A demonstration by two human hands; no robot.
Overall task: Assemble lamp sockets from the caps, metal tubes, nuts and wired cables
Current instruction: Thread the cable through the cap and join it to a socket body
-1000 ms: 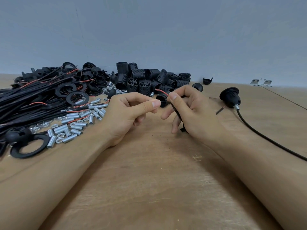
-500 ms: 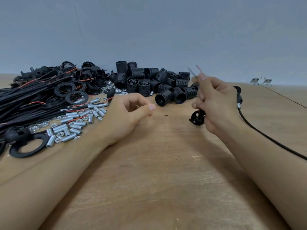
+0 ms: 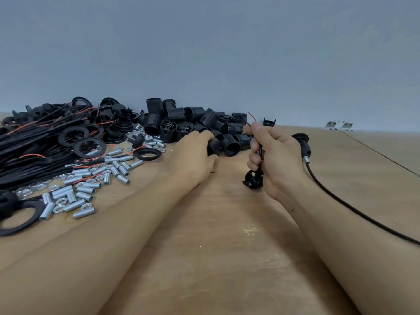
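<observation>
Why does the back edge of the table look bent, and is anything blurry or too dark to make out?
Head view: the wide-angle lens bows the table edge; light is soft and even, shadows faint. The black cables merge into one dark mass, and the small bracket-like bits at far right are too blurred to identify. Both forearms look stretched near the frame's bottom.

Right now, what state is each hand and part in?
Left hand: grips a threaded socket body at the pile.
Right hand: holds the wired cable upright.
Socket cap: threaded on that cable, hanging below the fingers.
Assembled socket: lying on the table.
</observation>
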